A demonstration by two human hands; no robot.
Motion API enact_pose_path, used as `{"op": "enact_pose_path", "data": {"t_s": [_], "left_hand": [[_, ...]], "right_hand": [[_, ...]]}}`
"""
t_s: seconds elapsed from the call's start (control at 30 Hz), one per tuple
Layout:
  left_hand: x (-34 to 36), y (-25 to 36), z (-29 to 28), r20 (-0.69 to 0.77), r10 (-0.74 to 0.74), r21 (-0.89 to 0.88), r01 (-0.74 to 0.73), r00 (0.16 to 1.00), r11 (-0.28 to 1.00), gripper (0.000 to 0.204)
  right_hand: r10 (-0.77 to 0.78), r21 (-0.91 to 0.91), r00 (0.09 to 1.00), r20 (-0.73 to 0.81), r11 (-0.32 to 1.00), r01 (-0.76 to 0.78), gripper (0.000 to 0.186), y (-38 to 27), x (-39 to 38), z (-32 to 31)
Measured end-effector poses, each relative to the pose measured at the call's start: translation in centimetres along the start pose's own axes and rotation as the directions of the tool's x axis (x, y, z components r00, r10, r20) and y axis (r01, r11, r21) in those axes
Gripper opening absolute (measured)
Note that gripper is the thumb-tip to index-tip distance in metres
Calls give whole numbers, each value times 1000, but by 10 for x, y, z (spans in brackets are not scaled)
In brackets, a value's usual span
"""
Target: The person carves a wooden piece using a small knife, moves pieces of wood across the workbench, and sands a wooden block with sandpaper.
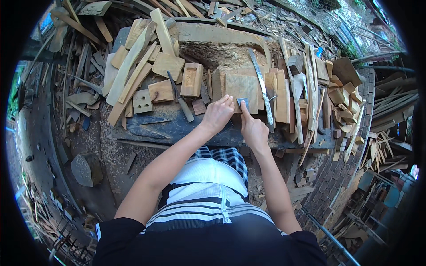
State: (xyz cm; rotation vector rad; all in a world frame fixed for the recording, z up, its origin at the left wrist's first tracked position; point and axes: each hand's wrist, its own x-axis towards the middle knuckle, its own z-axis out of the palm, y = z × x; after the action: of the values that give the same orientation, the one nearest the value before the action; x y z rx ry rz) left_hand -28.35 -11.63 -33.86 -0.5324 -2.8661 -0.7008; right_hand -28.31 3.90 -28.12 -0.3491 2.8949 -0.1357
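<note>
My left hand (217,114) rests with its fingers curled on the near edge of a flat square wooden block (242,87) on the workbench. Beside it, my right hand (253,128) presses a small grey metal scraper (243,102) against the block's near edge with the forefinger stretched out on it. A long curved metal blade (262,84) lies just right of the block. A chisel with a dark handle (181,99) lies to the left of my left hand.
The dark bench (151,126) is crowded with wooden offcuts, planks (128,66) and a hollowed rectangular block (191,80). Stacked wood pieces (341,102) fill the right side. A large rough log (217,44) sits behind. Scrap wood and shavings litter the ground.
</note>
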Motion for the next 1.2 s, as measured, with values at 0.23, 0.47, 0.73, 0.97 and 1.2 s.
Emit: {"op": "enact_pose_path", "data": {"t_s": [0.23,0.47,0.73,0.97,1.2], "left_hand": [[11,4,-11,43,22,-8,-22,999,1000,17],[4,3,-9,36,7,-2,-7,999,1000,20],[4,1,-6,-11,61,79,-60,998,995,23],[3,1,-12,-36,65,129,-60,997,990,26],[-4,-1,-5,-16,143,157,-139,990,978,32]], "right_hand": [[61,12,992,-111,998,-60,41,9,58,5],[67,4,997,40,998,-68,41,2,11,-1],[49,-17,990,-136,999,-52,41,5,52,7],[12,-43,999,-37,999,-14,44,-6,30,2],[23,16,997,-70,1000,-22,44,-11,49,6]]}}
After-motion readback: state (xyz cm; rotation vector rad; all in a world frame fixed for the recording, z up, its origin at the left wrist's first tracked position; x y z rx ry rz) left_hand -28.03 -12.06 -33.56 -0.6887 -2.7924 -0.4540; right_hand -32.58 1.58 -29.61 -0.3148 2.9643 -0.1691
